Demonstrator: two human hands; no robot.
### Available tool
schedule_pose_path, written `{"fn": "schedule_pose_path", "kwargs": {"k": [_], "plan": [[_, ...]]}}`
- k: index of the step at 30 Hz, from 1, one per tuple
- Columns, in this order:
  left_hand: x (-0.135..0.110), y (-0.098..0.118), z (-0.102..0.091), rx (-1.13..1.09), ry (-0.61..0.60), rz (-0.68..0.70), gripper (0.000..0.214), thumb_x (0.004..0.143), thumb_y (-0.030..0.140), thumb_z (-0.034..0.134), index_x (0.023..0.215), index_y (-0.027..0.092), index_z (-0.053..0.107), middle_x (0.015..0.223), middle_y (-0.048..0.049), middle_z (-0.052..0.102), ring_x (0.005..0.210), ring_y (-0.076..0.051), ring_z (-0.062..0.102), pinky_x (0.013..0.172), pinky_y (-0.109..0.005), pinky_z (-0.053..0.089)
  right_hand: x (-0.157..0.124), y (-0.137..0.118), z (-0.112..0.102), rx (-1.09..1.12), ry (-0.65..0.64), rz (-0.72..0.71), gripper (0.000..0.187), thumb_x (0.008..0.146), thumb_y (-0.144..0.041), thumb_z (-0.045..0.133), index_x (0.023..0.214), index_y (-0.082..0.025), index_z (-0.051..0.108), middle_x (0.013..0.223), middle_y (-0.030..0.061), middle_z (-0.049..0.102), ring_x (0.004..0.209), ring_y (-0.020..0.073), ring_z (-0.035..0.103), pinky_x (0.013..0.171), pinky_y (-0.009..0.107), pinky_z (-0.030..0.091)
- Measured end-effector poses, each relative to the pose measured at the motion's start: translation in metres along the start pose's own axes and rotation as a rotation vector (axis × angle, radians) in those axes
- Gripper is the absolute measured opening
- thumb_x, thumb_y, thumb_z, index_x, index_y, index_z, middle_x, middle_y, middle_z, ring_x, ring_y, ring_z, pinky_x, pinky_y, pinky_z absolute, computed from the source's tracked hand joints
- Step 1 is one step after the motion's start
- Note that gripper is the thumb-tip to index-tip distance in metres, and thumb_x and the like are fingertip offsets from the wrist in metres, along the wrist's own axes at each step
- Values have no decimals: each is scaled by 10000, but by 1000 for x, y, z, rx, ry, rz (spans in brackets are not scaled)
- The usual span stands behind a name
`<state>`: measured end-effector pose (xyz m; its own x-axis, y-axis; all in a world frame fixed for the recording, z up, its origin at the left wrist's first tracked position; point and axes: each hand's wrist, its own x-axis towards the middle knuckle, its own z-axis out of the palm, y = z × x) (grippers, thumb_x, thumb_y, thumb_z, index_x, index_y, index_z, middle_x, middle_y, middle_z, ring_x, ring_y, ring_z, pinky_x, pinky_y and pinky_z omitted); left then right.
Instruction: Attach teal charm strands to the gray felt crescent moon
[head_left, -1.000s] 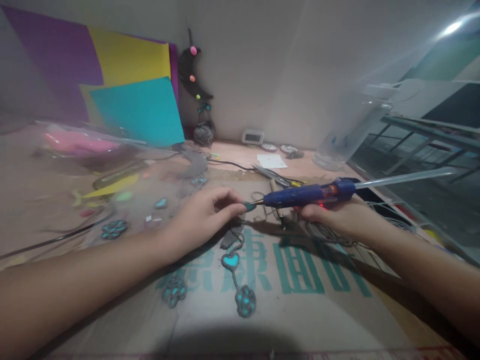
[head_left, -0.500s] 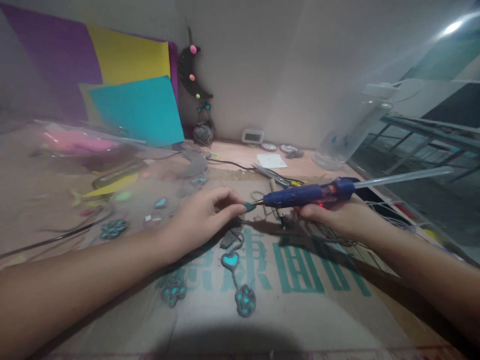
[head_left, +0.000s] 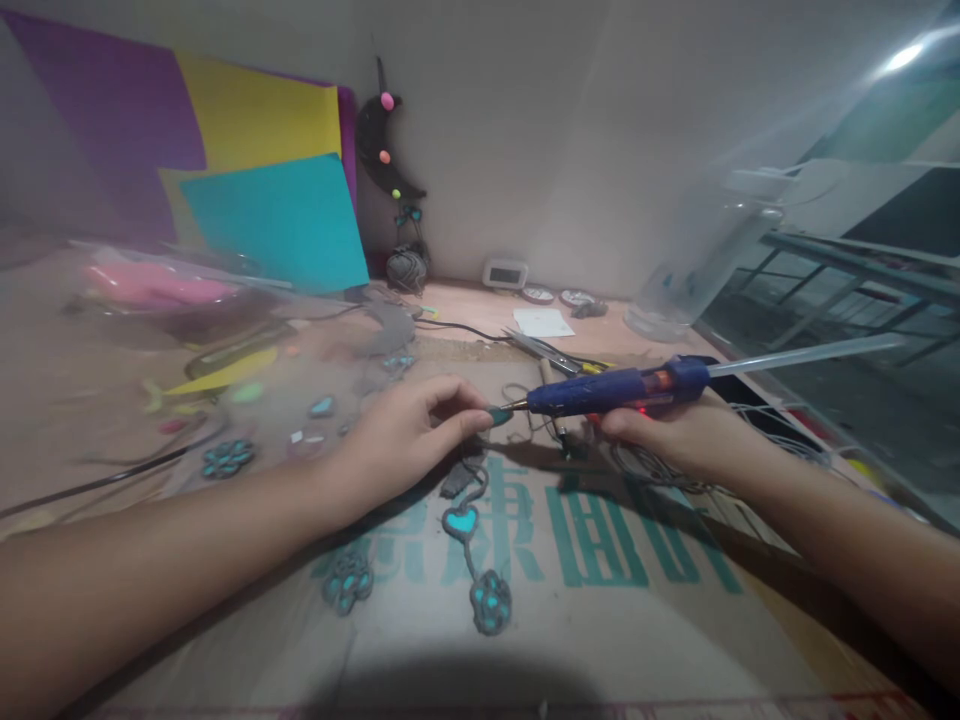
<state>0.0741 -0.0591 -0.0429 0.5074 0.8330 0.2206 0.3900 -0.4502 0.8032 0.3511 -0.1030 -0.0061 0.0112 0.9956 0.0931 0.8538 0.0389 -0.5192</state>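
Note:
Between the thumb and fingers of my left hand (head_left: pixel 420 425) is a small teal piece with a dark edge (head_left: pixel 499 414). My right hand (head_left: pixel 686 435) is wrapped round a blue hot glue gun (head_left: pixel 592 390), its metal nozzle at the teal piece and a clear glue stick (head_left: pixel 806 355) poking from its back. Below my left fingers lies a grey cord strand with a turquoise heart (head_left: pixel 460 522) and a flower-shaped charm (head_left: pixel 491 602). Another grey and turquoise charm (head_left: pixel 349 583) rests to its left, and a flower charm (head_left: pixel 227 458) lies beyond my left forearm.
Scissors (head_left: pixel 551 352) lie behind the glue gun. A white digital clock (head_left: pixel 505 273) stands by the wall, and a clear plastic jug (head_left: pixel 671 270) is at the right back. Coloured sheets (head_left: pixel 277 220) lean at the left. A coiled cord (head_left: pixel 652 467) sits under my right hand.
Almost nothing differs. Both hands, the teal piece and the glue gun keep practically the same position, with the nozzle still at the piece.

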Motion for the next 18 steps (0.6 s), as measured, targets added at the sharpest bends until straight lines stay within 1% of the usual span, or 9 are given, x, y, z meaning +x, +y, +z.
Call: {"fn": "schedule_pose_path", "kwargs": {"k": [6,10,12,18], "plan": [[-1,2,0,7,7,24,191,904,380,603,847,215,680,821,-9,730,765,-179,645,704,-293,461,2,3,3,-9,6,-5,402,694,-664,668,754,-282,776,790,50,768,795,305,725,706,408,609],[-2,1,-1,24,15,30,194,903,384,604,853,212,679,823,-11,732,767,-179,647,709,-295,458,2,10,4,-10,52,-21,443,691,-696,661,746,-270,770,775,57,764,773,297,722,712,403,605],[-1,1,-1,20,14,25,198,906,388,601,858,211,676,823,-8,730,769,-176,648,717,-293,460,2,13,4,2,51,-28,441,701,-689,667,758,-264,769,785,55,767,782,293,724,724,399,603],[-1,-1,-1,16,1,13,191,907,380,597,865,210,674,833,-8,725,787,-175,640,728,-295,457,1,15,4,19,43,-49,429,721,-666,659,784,-254,760,802,57,761,799,306,719,732,429,592]]}}
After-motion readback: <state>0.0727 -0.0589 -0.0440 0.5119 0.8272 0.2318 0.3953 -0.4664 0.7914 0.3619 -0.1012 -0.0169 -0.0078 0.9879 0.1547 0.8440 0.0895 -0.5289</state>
